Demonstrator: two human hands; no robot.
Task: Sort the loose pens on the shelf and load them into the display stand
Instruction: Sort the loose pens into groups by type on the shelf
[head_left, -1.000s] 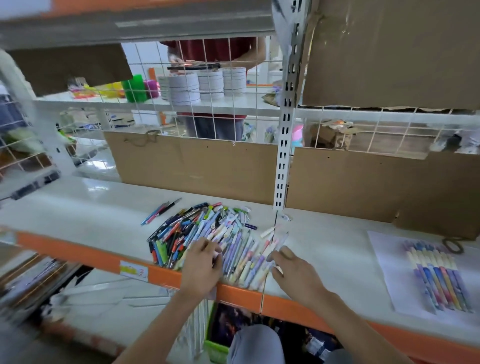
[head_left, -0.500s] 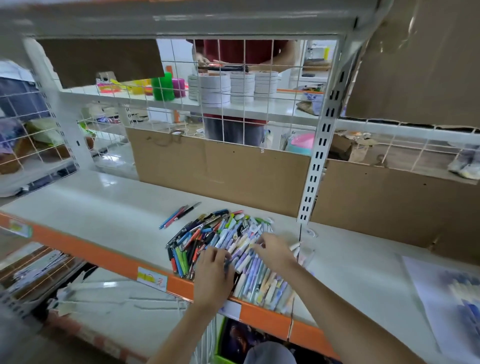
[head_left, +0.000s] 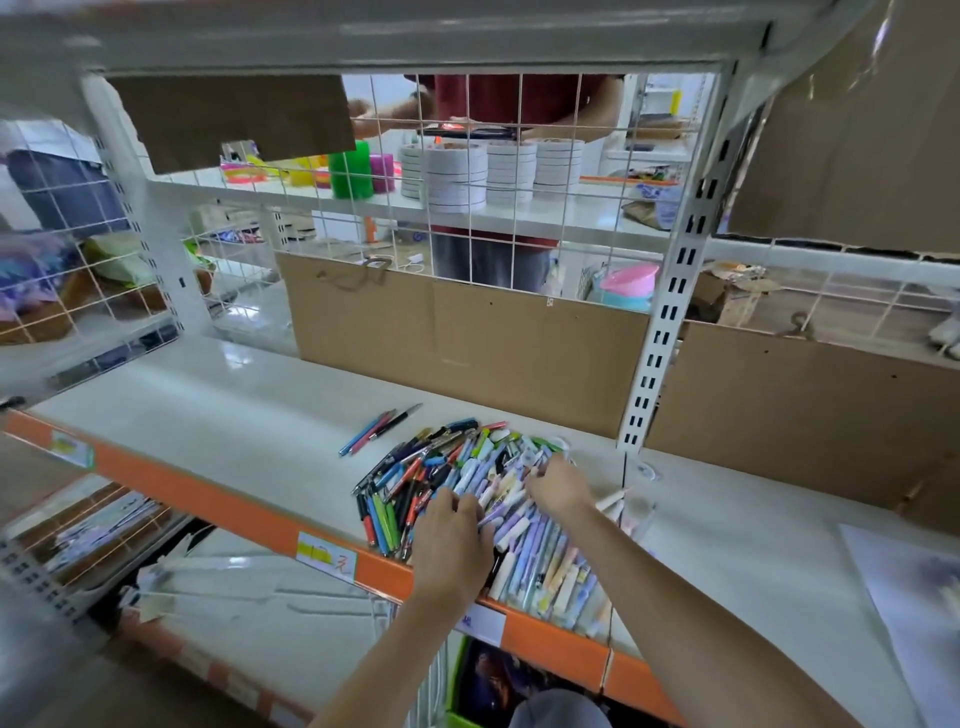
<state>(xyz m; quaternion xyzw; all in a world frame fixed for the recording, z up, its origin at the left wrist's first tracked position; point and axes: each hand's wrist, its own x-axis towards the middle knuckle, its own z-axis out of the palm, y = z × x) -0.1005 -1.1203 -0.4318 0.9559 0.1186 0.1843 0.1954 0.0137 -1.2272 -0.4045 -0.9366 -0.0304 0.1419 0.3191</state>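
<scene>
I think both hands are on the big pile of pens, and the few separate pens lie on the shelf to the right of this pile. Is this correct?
Not quite. In the head view both the left hand and the right hand are on the big pile of pens, but the few separate pens lie on the shelf to the left of the pile, not the right.

A single wide-angle camera worn on the person's head looks forward and down, close over a white shelf (head_left: 218, 415) with an orange front edge. Both forearms reach in from the bottom of the frame. Straight ahead it sees through a wire grid (head_left: 493, 171) to another shelf beyond.
</scene>
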